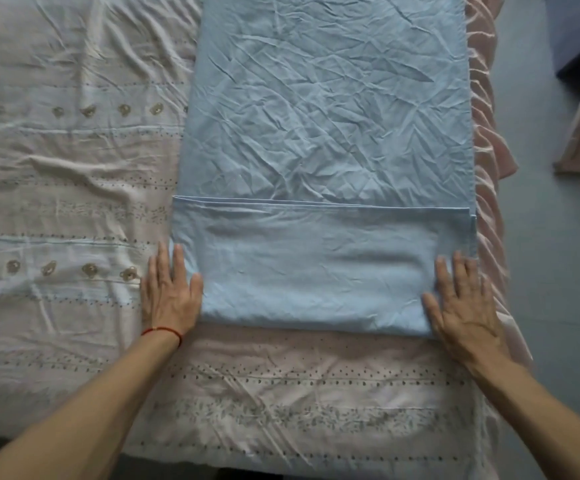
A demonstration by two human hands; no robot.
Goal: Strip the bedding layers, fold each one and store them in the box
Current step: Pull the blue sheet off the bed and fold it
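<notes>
Light blue sheet [330,116] laid as a long wrinkled strip from 12 o'clock down to centre, over a pale patterned bedcover [74,188], with its near end turned back as a smoother folded flap [316,268] across the middle. Left hand [169,292] flat at 8 o'clock, fingers straight, pressing the flap's left edge, a red string bracelet [164,330] on its wrist. Right hand [461,303] flat at 4 o'clock, fingers spread, pressing the flap's right corner; grey floor [551,271] at 3 o'clock.
</notes>
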